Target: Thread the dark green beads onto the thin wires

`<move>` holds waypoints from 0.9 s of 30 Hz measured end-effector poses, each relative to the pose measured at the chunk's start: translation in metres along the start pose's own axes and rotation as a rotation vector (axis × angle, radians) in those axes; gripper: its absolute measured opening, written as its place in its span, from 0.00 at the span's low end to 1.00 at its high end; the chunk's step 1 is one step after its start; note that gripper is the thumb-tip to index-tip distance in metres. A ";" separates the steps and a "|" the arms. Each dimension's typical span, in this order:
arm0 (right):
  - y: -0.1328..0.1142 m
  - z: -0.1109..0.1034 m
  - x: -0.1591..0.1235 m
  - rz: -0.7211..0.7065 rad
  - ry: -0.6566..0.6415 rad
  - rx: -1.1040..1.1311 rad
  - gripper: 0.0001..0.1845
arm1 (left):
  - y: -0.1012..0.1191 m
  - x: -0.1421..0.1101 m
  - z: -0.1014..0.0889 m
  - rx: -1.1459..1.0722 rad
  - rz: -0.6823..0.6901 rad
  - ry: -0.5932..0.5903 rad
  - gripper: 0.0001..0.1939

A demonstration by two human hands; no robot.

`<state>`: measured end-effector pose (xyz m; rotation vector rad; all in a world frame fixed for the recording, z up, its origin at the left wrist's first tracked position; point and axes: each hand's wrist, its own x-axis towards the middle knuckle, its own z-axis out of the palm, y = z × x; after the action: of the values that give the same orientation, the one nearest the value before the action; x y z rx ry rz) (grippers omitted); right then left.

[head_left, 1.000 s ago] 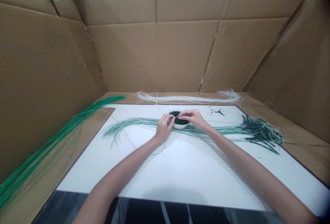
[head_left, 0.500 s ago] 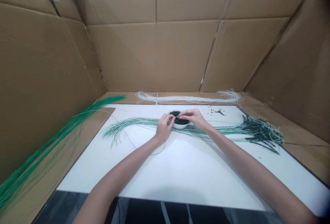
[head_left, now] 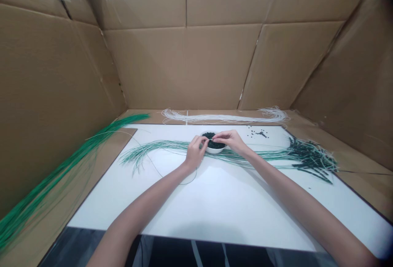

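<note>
My left hand (head_left: pixel 195 151) pinches a thin pale string (head_left: pixel 152 161), whose tail loops below the wrist and runs off to the left. Close beside it, my right hand (head_left: pixel 231 139) has thumb and finger pressed together on something too small to make out. Both sets of fingertips almost meet over a white bowl (head_left: pixel 215 150) full of small dark beads (head_left: pixel 216 145). Beneath the hands and bowl stretches a bundle of green strings (head_left: pixel 162 144). Its right end carries a mass of dark beaded lengths (head_left: pixel 310 156) with pale string tips.
Loose dark beads (head_left: pixel 260 134) lie scattered on the white board (head_left: pixel 215 201), right of the bowl. Behind it rests a bundle of white strings (head_left: pixel 215 118). A thick green string bundle (head_left: pixel 76 152) runs along the left side. Cardboard walls (head_left: pixel 221 66) enclose the back and sides.
</note>
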<state>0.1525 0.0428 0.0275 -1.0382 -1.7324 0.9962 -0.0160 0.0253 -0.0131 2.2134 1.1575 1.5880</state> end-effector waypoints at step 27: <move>-0.001 0.000 0.000 -0.027 -0.052 -0.135 0.15 | 0.000 -0.001 0.001 0.004 0.019 0.002 0.07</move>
<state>0.1528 0.0422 0.0281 -1.0797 -1.8727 0.9060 -0.0152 0.0251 -0.0138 2.2329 1.1442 1.5970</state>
